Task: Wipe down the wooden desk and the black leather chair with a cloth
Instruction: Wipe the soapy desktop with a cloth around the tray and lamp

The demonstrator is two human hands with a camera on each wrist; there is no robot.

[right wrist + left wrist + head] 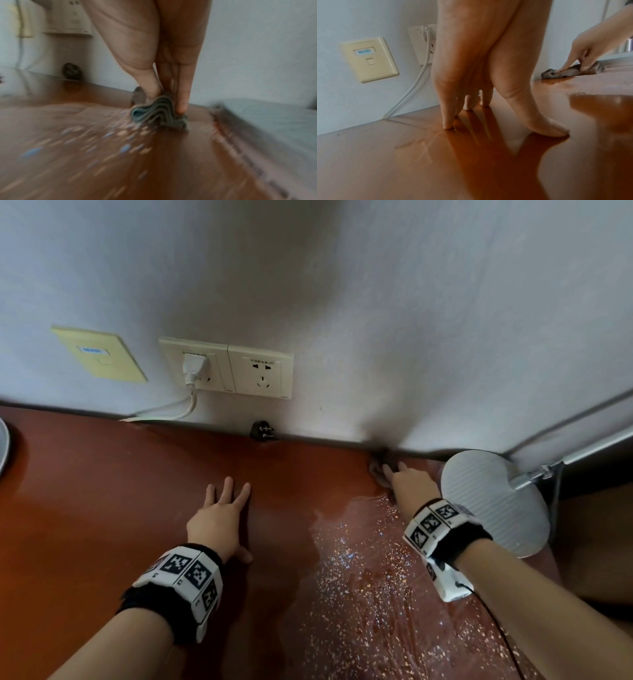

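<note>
The reddish-brown wooden desk (102,508) fills the lower half of the head view. My left hand (222,508) lies flat on it near the middle, fingers straight and spread, holding nothing; the left wrist view shows its fingertips (447,125) touching the wood. My right hand (400,477) is at the desk's back edge by the wall and pinches a folded grey cloth (376,467) between thumb and fingers, pressing it onto the wood. The cloth (157,113) bunches in wavy folds under that hand (166,101). It also shows as the grey cloth (570,73) at far right. No chair is in view.
A wet, speckled streak (359,559) runs from the cloth toward me. A white ribbed lamp head (493,501) hangs close to the right of my right wrist. On the wall are double sockets (260,371) with a white plug (193,366), a yellowish plate (99,354) and a black plug (262,430).
</note>
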